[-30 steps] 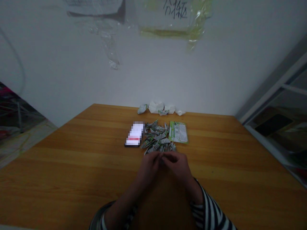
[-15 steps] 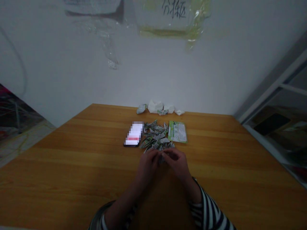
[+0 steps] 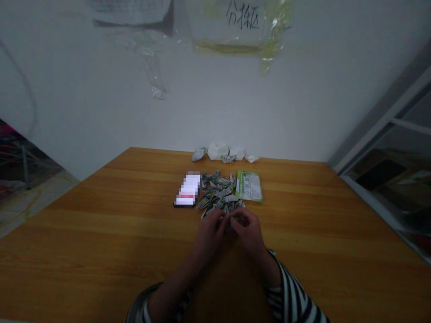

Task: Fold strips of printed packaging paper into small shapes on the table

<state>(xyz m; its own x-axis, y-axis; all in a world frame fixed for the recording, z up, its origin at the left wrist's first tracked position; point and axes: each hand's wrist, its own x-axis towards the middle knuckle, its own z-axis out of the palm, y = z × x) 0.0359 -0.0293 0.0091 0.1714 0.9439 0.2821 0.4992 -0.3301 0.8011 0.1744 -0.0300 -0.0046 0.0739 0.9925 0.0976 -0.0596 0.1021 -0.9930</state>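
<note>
My left hand (image 3: 212, 229) and my right hand (image 3: 247, 229) meet at the near edge of a pile of crumpled green-and-white printed paper pieces (image 3: 218, 190). Both hands are closed, thumbs and fingers pinched close together. Whatever lies between the fingertips is too small and dark to name. A bit of similar printed material shows just below the fingertips. To the left of the pile lies a phone (image 3: 188, 189) with a lit, blurred-out screen. On the right is a flat green-and-white printed packet (image 3: 249, 186).
Along the wall edge of the wooden table (image 3: 117, 215) lie crumpled white tissues (image 3: 218, 151) and a scrunched printed wrapper (image 3: 198, 154). Taped to the wall is a handwritten sign (image 3: 242, 18). A shelf with a pale frame (image 3: 411, 125) stands at the right.
The right hand's fingers have shifted slightly, with a small gap now showing between them and the left fingertips. The objects on the table stay in place.
</note>
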